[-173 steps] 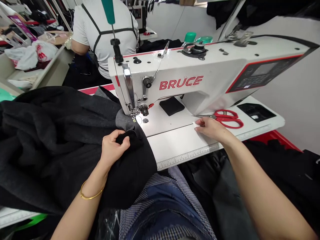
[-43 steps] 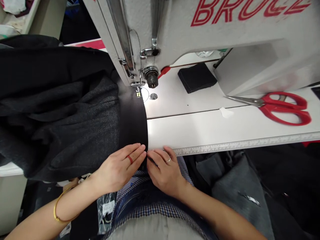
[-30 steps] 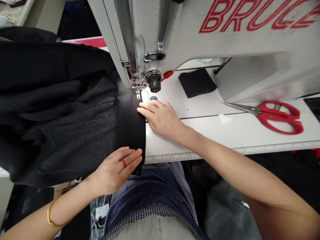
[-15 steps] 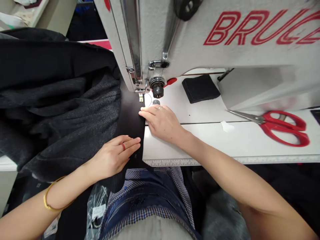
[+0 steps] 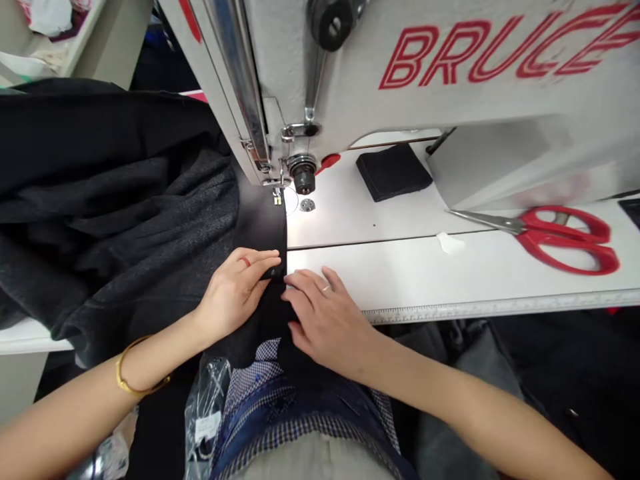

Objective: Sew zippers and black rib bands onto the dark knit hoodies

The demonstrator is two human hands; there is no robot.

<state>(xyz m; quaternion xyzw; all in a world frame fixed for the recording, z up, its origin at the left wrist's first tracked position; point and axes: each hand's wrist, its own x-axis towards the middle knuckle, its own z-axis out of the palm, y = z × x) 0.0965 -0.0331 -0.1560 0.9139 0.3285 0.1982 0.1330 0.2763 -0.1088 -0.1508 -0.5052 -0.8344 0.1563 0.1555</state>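
Dark fabric (image 5: 190, 207) lies over the left of the sewing table, its straight edge running under the presser foot (image 5: 277, 197) of the white sewing machine (image 5: 480, 100). My left hand (image 5: 235, 290) closes on the fabric near that edge, below the foot, with thumb and fingers pressed together. Close by on the right, my right hand (image 5: 325, 313) has its bent fingertips at the fabric edge by the table's front, its fingers pinching the cloth. The part of the fabric beneath my right hand hangs towards my lap.
Red-handled scissors (image 5: 565, 240) lie on the right, blades pointing left. A folded black cloth piece (image 5: 393, 171) rests under the machine arm. Nearby are a white scrap (image 5: 450, 243) and a ruler strip (image 5: 480, 310) along the front edge.
My right hand has moved from beside the presser foot down to the table's front edge. My left hand has shifted slightly up, its fingers now more bent. The camera view has shifted a little.
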